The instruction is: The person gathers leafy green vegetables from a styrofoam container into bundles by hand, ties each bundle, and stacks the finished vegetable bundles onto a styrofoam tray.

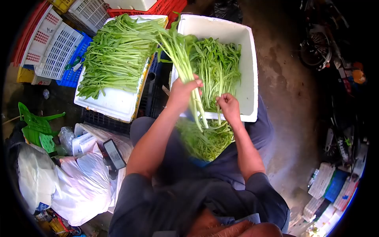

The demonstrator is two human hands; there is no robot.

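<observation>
My left hand (182, 94) is closed around a bunch of water spinach (178, 53), leaves pointing up and away, cut stem ends hanging toward my lap. To its right, my right hand (229, 106) pinches a stem of water spinach over the near rim of a white foam box (248, 75). Inside that box lies a loose heap of water spinach (219, 65). Between my legs, below both hands, is a pile of green trimmings (205, 140). Long stalks of water spinach (118, 55) lie in rows on a white foam lid (106, 106) at the left.
Plastic crates (59, 49) are stacked at the far left, with a red crate (169, 8) behind the foam lid. A green plastic chair (37, 124), white bags (85, 185) and a phone (114, 154) are at my left. Stacked goods (329, 187) stand at right on the concrete floor (292, 118).
</observation>
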